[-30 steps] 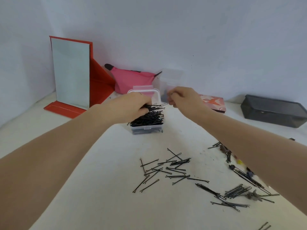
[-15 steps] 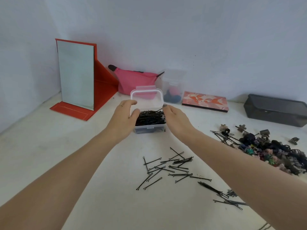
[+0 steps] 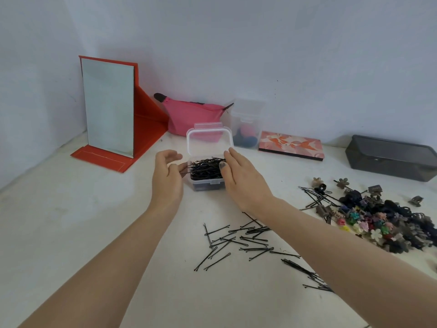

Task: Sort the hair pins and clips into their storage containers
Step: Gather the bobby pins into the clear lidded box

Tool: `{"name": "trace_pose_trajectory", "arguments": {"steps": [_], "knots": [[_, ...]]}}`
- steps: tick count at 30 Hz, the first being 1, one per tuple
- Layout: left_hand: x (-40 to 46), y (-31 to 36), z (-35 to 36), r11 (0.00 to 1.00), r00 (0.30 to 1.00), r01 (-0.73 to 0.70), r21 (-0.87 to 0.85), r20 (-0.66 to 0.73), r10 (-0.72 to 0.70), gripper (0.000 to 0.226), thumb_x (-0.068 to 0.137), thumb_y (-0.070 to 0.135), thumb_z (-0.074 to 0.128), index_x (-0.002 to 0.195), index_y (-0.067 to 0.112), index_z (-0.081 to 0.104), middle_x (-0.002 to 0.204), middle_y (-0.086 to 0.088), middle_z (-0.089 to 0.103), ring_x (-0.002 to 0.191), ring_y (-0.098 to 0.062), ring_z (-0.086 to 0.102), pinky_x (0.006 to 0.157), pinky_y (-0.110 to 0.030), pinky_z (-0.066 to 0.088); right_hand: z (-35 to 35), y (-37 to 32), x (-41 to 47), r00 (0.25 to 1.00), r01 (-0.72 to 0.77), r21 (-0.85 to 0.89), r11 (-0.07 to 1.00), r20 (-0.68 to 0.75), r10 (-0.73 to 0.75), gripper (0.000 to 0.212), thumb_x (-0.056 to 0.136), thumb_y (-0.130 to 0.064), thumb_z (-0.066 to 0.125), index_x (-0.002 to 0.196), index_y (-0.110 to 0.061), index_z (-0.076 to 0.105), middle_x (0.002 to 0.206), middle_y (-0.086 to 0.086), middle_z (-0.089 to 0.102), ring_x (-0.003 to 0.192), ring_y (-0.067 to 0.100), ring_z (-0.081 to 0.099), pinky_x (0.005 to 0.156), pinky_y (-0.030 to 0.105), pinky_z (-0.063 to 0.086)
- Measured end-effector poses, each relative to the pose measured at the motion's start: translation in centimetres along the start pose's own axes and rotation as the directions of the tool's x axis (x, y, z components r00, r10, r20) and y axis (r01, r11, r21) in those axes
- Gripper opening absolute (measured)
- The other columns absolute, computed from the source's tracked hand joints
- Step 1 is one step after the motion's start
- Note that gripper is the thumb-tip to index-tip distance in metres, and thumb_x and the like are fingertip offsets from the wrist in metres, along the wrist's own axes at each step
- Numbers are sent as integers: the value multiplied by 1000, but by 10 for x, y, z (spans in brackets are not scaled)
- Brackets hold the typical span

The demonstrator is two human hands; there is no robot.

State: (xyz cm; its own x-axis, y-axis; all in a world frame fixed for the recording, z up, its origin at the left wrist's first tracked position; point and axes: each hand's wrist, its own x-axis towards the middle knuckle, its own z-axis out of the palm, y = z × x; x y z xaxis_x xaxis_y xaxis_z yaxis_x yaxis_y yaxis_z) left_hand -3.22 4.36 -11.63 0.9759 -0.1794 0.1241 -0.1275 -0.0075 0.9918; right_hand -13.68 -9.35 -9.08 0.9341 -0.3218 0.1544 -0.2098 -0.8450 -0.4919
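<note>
Small clear box (image 3: 208, 183) mid-worktop (image 3: 71, 221), hinged lid (image 3: 209, 143) standing open, already packed near the brim with black hair pins (image 3: 208, 168). Left hand (image 3: 166, 176) just beside the box's left wall, fingers loosely curved, grip apart, holding nothing; fingertips close to the pin ends poking over the rim, contact hard to confirm. Right hand (image 3: 243, 176) flat against the right wall, fingers straight, grip apart, thumb at the pin pile.

More loose pins (image 3: 238, 240) scattered on the worktop nearer the body, another bunch (image 3: 305, 273) partly under the right forearm. Pile of small claw clips (image 3: 383, 221) well off to the right, next to a dark lidded box (image 3: 390, 159).

Handling, as a guess: pins light, thin, springy wire, slick on the smooth top. Tangle-prone, so best pinched in aligned bunches at mid-length or scooped from the side. Box light, likely to skid; worth bracing one wall while loading. Overfill may block lid closure.
</note>
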Motion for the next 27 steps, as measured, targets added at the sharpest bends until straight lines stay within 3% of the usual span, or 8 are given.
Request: {"name": "trace_pose_trajectory", "arguments": {"steps": [6, 10, 12, 15, 19, 22, 24, 27], "knots": [[0, 0, 18, 988, 994, 104, 112, -39, -100, 14, 101, 18, 41, 114, 17, 46, 104, 2, 57, 93, -14, 56, 72, -21, 42, 18, -1, -8, 992, 73, -7, 997, -105, -73, 47, 108, -24, 27, 149, -3, 33, 159, 9, 28, 149, 19, 15, 114, 14, -8], [8, 5, 25, 960, 977, 191, 206, 55, -206, 26, 101, 34, 42, 117, 15, 36, 117, -7, 50, 92, -13, 51, 67, -21, 36, 28, 0, -11, 978, 83, 56, 995, -195, -71, 44, 106, -19, 33, 147, -2, 39, 157, 11, 33, 146, 21, 20, 112, 7, -11], [11, 7, 28, 946, 959, 257, 196, 73, -275, 33, 99, 41, 41, 119, 15, 34, 120, -7, 49, 96, -15, 52, 71, -26, 38, 28, 1, -10, 982, 63, 100, 993, -182, -44, 45, 106, -21, 32, 148, -6, 37, 158, 7, 30, 147, 17, 16, 111, 6, -11], [13, 10, 34, 912, 956, 268, 311, 29, -290, 51, 97, 49, 39, 132, 12, 32, 135, -10, 43, 115, -25, 49, 94, -39, 40, 24, -1, -11, 984, 105, 104, 989, -155, -88, 45, 107, -19, 30, 149, -7, 37, 159, 3, 30, 145, 7, 10, 111, 6, -12], [12, 17, 35, 862, 956, 251, 439, 25, -291, 60, 97, 59, 31, 128, 8, 33, 126, -10, 47, 104, -24, 50, 81, -36, 37, 23, 2, -8, 994, 23, 233, 972, -114, 3, 47, 107, -31, 25, 152, -21, 34, 160, -8, 27, 148, 4, 13, 121, 20, 3], [13, 17, 27, 910, 943, 297, 289, 63, -328, 48, 97, 55, 31, 112, 12, 43, 105, -5, 59, 86, -16, 55, 64, -31, 36, 18, 7, -3, 984, -39, 348, 937, -149, 97, 48, 106, -31, 29, 154, -23, 30, 159, -10, 28, 146, 3, 22, 119, 20, 13], [11, 10, 19, 933, 941, 308, 189, 87, -328, 42, 92, 46, 36, 107, 12, 57, 109, -5, 66, 93, -19, 60, 74, -33, 44, 15, 10, -2, 980, -63, 382, 922, -150, 129, 48, 106, -30, 29, 153, -20, 33, 158, -8, 32, 144, 6, 26, 120, 24, 17], [-5, -1, 10, 960, 983, 125, 252, 102, -154, 26, 102, 29, 38, 114, 19, 58, 108, 9, 61, 98, -8, 56, 79, -23, 42, 17, 6, -2, 963, -151, 553, 820, -106, 249, 46, 104, -33, 29, 148, -24, 41, 150, -10, 45, 138, 8, 38, 119, 34, 27]]}}
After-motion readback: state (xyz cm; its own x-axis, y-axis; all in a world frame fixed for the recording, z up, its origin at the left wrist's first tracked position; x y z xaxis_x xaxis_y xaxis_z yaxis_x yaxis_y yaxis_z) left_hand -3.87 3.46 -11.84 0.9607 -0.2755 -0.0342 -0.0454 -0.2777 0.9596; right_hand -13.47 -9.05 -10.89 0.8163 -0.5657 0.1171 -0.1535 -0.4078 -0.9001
